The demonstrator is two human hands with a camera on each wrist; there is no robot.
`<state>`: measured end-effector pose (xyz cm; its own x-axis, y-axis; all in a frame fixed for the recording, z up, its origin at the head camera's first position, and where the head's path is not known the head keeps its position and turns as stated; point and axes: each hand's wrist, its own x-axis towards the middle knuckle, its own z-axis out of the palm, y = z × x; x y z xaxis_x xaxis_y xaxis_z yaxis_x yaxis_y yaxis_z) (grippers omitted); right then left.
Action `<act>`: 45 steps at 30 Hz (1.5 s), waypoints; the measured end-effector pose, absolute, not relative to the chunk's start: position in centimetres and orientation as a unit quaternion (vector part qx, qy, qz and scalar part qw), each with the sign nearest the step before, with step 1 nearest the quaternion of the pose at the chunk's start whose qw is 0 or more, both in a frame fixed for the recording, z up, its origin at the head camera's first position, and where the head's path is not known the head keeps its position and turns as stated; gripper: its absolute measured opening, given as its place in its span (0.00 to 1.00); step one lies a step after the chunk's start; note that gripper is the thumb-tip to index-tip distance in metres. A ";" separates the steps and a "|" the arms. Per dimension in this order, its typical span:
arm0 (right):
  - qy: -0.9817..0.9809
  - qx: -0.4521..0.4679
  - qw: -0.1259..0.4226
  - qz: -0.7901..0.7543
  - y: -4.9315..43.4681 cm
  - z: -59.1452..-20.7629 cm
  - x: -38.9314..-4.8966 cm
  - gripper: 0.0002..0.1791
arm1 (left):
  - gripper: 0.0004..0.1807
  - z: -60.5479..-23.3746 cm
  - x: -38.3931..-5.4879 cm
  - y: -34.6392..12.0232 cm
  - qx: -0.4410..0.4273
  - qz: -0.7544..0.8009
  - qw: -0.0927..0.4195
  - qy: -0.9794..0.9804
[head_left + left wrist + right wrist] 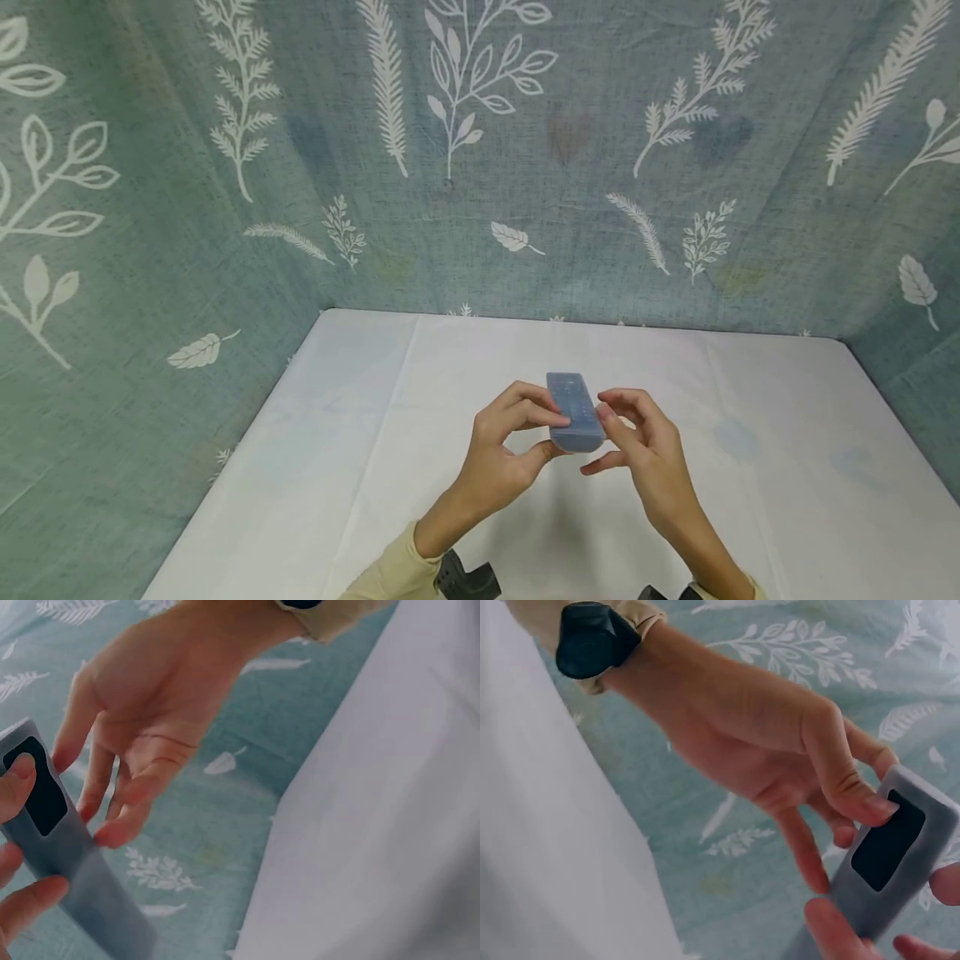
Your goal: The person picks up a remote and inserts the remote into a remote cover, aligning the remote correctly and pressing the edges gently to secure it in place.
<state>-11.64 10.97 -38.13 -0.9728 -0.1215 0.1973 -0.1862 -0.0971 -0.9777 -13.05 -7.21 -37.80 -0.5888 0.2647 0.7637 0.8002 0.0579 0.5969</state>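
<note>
A slim blue-grey case (573, 404) with rounded ends is raised above the table. Faint markings show on its upper face, too small to read. My left hand (501, 454) grips it, fingers on top and thumb beneath. From the left wrist view, that thumb presses on a dark rounded window (46, 801) in the underside. At the case's right edge is my right hand (654, 458), fingers loosely spread and fingertips at or against the edge. The right wrist view shows my left hand (750, 735) holding the case (922, 840) close up.
Below the hands spreads a white-covered table (360, 517). Green-blue leaf-print cloth (465, 267) rises along its back and sides. Dark devices are strapped to both wrists, the left one (467, 577) showing at the lower edge.
</note>
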 end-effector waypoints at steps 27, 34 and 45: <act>-0.652 0.141 -0.060 0.742 11.8 -37.9 -11.8 0.33 | 0.23 -39.7 -14.2 -8.4 -0.201 -0.761 0.005 -0.617; -0.667 0.132 -0.063 0.731 11.8 -38.3 -11.8 0.31 | 0.26 -39.7 -14.5 -8.7 -0.165 -0.777 -0.073 -0.603; -0.706 0.072 -0.036 0.704 11.5 -39.5 -12.8 0.27 | 0.25 -40.6 -15.3 -8.7 -0.135 -0.759 -0.092 -0.631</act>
